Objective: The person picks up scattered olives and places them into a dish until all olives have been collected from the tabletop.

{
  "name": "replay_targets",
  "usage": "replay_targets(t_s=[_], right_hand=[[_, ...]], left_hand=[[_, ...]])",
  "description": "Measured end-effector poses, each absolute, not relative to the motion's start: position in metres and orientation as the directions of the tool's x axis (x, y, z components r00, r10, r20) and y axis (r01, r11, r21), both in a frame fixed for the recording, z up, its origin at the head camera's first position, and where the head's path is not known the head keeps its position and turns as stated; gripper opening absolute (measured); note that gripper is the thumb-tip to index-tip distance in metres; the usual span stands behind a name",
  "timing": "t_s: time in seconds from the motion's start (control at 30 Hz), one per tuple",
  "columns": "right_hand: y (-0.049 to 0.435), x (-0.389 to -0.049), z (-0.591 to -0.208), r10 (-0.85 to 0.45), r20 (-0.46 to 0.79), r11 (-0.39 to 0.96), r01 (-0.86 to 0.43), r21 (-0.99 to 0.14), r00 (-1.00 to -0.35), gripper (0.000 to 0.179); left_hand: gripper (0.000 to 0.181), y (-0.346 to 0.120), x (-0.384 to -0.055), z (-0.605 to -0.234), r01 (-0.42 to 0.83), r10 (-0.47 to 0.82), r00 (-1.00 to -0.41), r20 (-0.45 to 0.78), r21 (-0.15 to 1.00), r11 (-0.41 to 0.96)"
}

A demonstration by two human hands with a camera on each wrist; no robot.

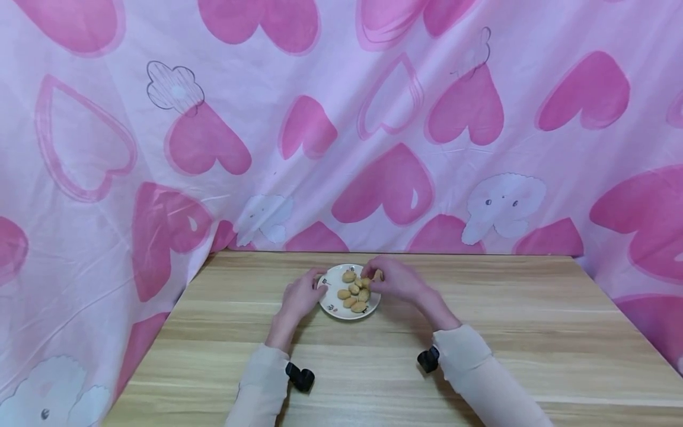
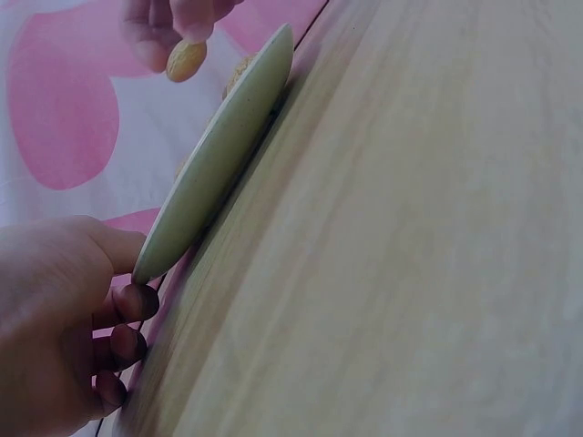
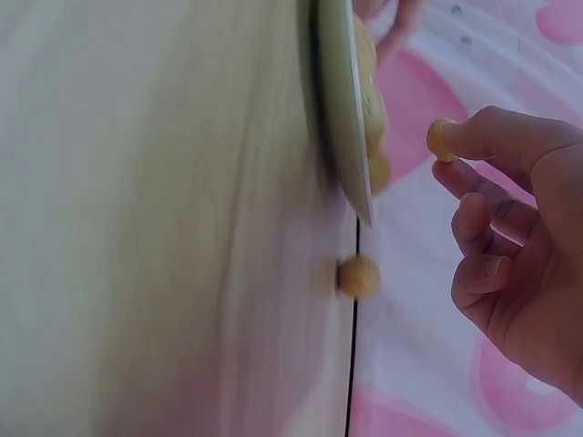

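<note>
A small white plate (image 1: 332, 292) with little printed figures rests on the table, bearing several tan, oval, unshelled nuts (image 1: 359, 306). My left hand (image 1: 301, 295) holds its left rim, the thumb at the edge and the other fingers curled below it in the left wrist view. Above the plate's right side, my right hand (image 1: 397, 281) pinches one nut (image 3: 441, 138) between thumb and fingertip, clear of the others. Another nut (image 3: 360, 276) lies on the table beside the plate, mostly hidden behind the right hand in the head view.
The wood-grain table (image 1: 363, 367) ends at a pink cloth (image 1: 384, 190) with hearts, which hangs behind it and along the left side. Black wrist cameras sit on both of my sleeves, the left one (image 1: 300, 377) and the right one (image 1: 428, 359).
</note>
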State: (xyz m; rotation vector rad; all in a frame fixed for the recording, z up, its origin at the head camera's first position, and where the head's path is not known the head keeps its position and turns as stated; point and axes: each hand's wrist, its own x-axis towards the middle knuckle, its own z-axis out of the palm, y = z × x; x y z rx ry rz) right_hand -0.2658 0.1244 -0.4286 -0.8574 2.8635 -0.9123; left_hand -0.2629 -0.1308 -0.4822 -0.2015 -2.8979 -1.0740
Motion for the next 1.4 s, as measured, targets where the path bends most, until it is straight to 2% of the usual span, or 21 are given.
replay_targets(t_s=[0.1,0.3,0.5,0.77,1.1,1.4], right_hand=[[0.115,-0.262,-0.429,-0.532,0.141,0.689,-0.523,-0.502,-0.835,0.021],[0.099,-0.256,-0.431,-0.548,0.131,0.674,-0.528,-0.516,-0.826,0.017],[0.086,-0.254,-0.434,-0.616,0.159,0.633,-0.605,-0.482,-0.771,0.016],[0.071,-0.246,-0.436,-0.677,0.095,0.614,-0.631,-0.474,-0.73,0.011],[0.065,-0.245,-0.44,-0.68,0.023,0.669,-0.632,-0.392,-0.733,0.013],[0.08,-0.249,-0.435,-0.654,0.102,0.65,-0.625,-0.432,-0.75,0.013]], left_hand=[[0.042,-0.13,-0.264,-0.482,0.142,0.11,-0.99,0.089,0.642,0.753],[0.043,-0.129,-0.265,-0.482,0.152,0.117,-0.988,0.097,0.632,0.76],[0.042,-0.13,-0.264,-0.48,0.169,0.12,-0.985,0.12,0.627,0.76],[0.042,-0.131,-0.263,-0.48,0.149,0.115,-0.989,0.095,0.638,0.755],[0.043,-0.131,-0.261,-0.482,0.163,0.117,-0.987,0.113,0.632,0.758],[0.044,-0.131,-0.261,-0.482,0.159,0.115,-0.987,0.11,0.632,0.759]])
